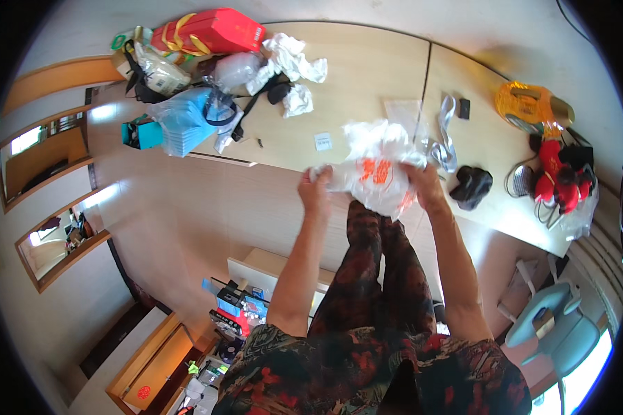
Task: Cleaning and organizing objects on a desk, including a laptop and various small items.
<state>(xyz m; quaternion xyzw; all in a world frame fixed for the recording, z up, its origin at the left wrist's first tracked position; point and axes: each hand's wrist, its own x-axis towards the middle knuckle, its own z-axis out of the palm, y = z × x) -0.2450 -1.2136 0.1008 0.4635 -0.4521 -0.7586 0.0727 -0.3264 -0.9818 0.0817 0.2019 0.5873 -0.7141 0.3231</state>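
Observation:
A white plastic bag with orange printing is stretched between my hands over the table's front edge. My left hand pinches its left end, and my right hand grips the right side. The bag's crumpled upper part lies over the tabletop. Behind it a clear plastic sleeve lies flat, partly covered. A small white printed packet rests left of the bag. Just right of my right hand are a coiled grey strap and a crumpled black bundle.
At the table's left end are a red gift box, crumpled white paper, and light-blue items in clear plastic. To the right stand a yellow-orange container and red plush toys. A grey-green chair is at lower right.

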